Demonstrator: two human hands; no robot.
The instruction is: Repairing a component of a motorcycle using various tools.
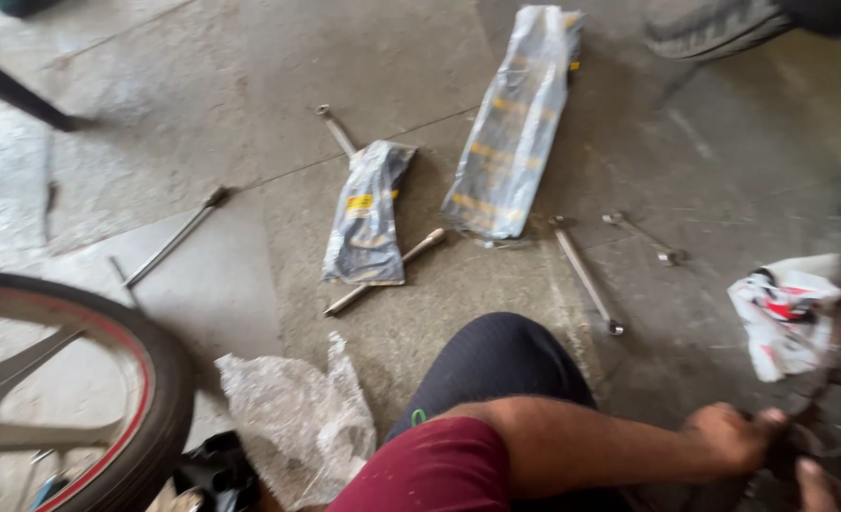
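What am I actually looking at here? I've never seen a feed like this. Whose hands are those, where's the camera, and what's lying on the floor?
There is no machine: the one picture comes from a camera worn on a person's head, looking down at their own knee and arms. The left hand grips a dark, blurred part at the lower right; the right hand only pokes in at the bottom edge, so its grip cannot be told. On the concrete floor lie several long wrenches, two plastic-wrapped packets, one long and one short, a crumpled clear bag and a white wrapper. A wheel with a red-striped rim shows at lower left.
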